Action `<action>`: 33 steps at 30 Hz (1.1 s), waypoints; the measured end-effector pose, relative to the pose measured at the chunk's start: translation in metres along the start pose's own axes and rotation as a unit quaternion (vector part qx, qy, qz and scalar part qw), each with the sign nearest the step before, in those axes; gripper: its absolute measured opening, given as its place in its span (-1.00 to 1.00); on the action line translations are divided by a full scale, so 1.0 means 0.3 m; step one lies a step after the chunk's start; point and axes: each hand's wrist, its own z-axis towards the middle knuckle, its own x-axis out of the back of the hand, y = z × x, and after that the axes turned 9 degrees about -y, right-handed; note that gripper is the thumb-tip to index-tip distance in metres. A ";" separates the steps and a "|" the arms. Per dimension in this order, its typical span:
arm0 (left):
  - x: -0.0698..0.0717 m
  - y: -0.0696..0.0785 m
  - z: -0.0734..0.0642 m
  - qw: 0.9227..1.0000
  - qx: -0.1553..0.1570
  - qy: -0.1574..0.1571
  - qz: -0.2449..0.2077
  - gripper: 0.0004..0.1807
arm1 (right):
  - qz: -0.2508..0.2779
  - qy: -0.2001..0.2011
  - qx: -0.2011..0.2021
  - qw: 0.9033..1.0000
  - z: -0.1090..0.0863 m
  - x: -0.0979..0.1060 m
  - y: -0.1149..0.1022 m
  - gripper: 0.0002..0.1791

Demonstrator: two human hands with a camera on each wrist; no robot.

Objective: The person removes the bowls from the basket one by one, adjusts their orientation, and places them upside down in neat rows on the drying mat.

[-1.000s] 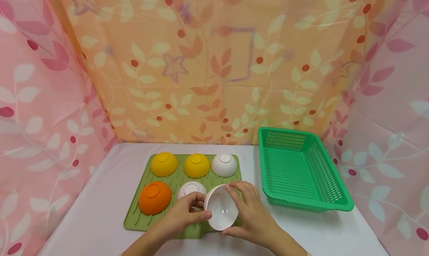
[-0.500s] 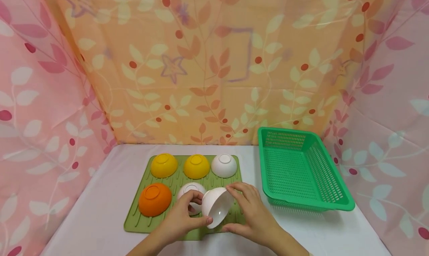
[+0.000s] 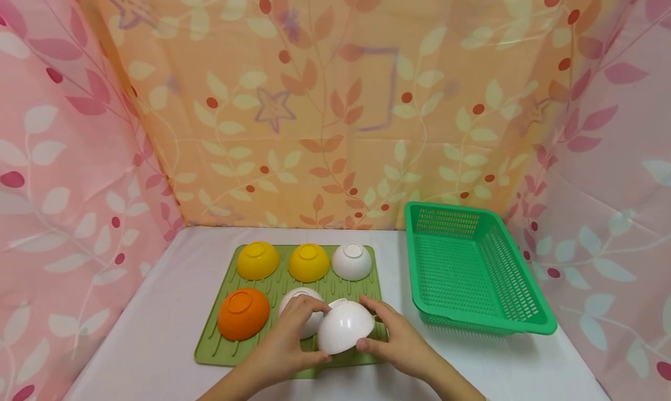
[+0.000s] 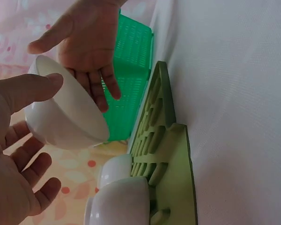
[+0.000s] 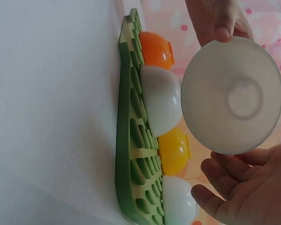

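A white bowl (image 3: pixel 346 330) is held tilted above the front right part of a green ribbed drying mat (image 3: pixel 222 351), its mouth turned down toward the body. My left hand (image 3: pixel 280 344) pinches it, with the thumb (image 4: pixel 42 88) over the rim and fingers along the outside. My right hand (image 3: pixel 402 344) is spread around the bowl's right side, fingertips close to its edge. A second white bowl (image 3: pixel 310 326) sits upside down on the mat, partly hidden behind the left hand. Left of it lies an upturned orange bowl (image 3: pixel 245 322).
Along the mat's back row are two upturned yellow bowls (image 3: pixel 258 268) and a white bowl (image 3: pixel 352 268). A green perforated basket (image 3: pixel 482 317) stands to the right on the white-covered table (image 3: pixel 147 331). Patterned curtains (image 3: pixel 335 109) enclose the back and sides.
The white bowl has turned over, from its inside facing me to its outer side showing. Both hands stay near the mat's front, and the right fingers have shifted along the bowl's edge.
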 end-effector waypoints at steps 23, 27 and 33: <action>0.000 -0.017 0.006 0.983 -0.135 0.035 0.121 -0.10 | -0.001 0.016 0.001 1.000 0.009 -0.003 0.019 0.06; 0.003 -0.021 0.007 0.990 -0.106 0.034 0.089 0.08 | 0.005 0.045 0.023 0.999 0.015 0.001 0.027 0.01; 0.015 -0.021 0.010 0.999 0.007 -0.010 -0.046 0.14 | 0.016 0.067 0.060 0.996 0.015 0.008 0.033 0.03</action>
